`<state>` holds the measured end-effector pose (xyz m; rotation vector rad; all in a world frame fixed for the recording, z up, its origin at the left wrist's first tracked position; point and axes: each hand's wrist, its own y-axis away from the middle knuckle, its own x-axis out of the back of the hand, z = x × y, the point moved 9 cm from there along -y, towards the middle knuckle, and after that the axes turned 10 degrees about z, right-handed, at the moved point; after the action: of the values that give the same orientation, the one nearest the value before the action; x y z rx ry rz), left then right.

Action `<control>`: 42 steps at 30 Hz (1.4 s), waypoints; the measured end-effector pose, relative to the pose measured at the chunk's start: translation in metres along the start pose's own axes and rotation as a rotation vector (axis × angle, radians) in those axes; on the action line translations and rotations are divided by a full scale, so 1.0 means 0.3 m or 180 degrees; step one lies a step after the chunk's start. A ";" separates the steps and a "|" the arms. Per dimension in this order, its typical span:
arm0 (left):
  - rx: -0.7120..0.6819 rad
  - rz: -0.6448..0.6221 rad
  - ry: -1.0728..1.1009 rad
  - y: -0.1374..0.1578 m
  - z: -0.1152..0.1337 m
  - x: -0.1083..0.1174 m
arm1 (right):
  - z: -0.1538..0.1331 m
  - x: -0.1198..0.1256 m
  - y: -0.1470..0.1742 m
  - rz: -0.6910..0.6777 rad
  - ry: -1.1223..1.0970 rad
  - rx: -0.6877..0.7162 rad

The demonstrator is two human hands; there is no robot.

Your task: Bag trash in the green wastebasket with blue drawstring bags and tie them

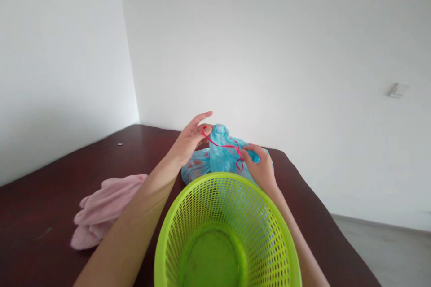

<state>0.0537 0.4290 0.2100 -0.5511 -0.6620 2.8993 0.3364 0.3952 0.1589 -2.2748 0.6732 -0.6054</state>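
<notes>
A thin blue plastic bag [222, 154] lies crumpled on the table behind the basket, its gathered top standing up. A red ribbon [222, 145] runs across the bag's neck, with a small loop hanging on the right. My left hand [195, 136] pinches the ribbon's left end between thumb and fingers, its index finger stretched out. At the right of the neck, my right hand [261, 163] is closed with thumb and fingertips together at the ribbon. What is inside the bag cannot be made out clearly.
A bright green plastic basket [227, 179] with slotted walls stands nearest me, between my forearms. Left of my left forearm lies a folded pink cloth [107, 206]. The dark red-brown table [43, 202] meets white walls; its right edge drops toward a grey floor [380, 251].
</notes>
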 end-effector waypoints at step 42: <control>0.0198 -0.1485 -0.2327 0.068 -0.286 -0.097 | 0.017 0.103 -0.033 0.0664 -0.1134 -0.0642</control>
<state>0.1119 0.4392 0.1386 0.6300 -0.6472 2.5912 0.3657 0.3850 0.1696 -2.3713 0.8055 -0.0295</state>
